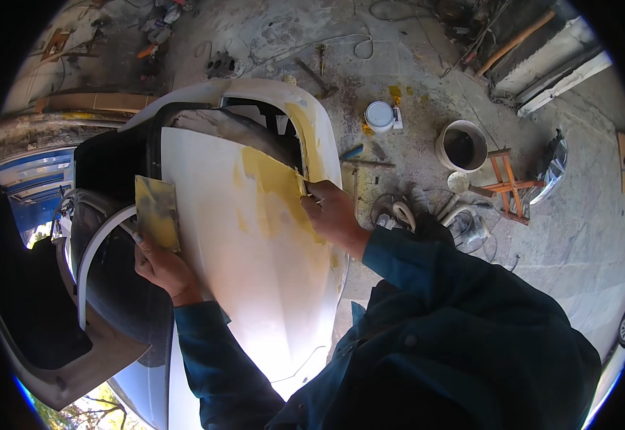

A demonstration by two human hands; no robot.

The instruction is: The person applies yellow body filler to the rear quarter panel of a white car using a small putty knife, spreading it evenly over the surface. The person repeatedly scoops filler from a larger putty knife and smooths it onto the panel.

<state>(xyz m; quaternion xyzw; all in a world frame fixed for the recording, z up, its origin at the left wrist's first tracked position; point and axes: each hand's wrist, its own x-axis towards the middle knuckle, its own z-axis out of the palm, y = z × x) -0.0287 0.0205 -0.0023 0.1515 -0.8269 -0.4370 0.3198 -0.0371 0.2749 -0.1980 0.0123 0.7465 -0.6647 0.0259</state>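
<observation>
Left hand (160, 266) is closed on a flat rectangular board (157, 212), gripped at its lower edge w/ thumb side up; board face is smeared yellow-grey and stands upright against the left edge of a white car body panel (255, 272). Right hand (332, 211) is closed around a small spreader blade (302, 185), only partly visible, pressed to the panel's right edge where a yellow filler patch (273, 188) covers the upper-right area. Filler also runs along the curved white bumper section (305, 122) above the panel. Both forearms are in dark teal sleeves.

Panel lies lengthways, sloping away from the person, approx. centre of view. To its left: a dark wheel-arch opening w/ a white arch trim (97, 251).

Floor, right of the panel: concrete, stained. A white-lidded tin (379, 115) sits near yellow spills. Just beyond it, a round bucket (461, 145) w/ dark contents. An orange-red low stand (507, 185) is beside the bucket. Loose cables and hose lie between stand and panel. A hammer (316, 77) lies farther up the floor. Misc. tools and scrap at top left, too small to identify.
</observation>
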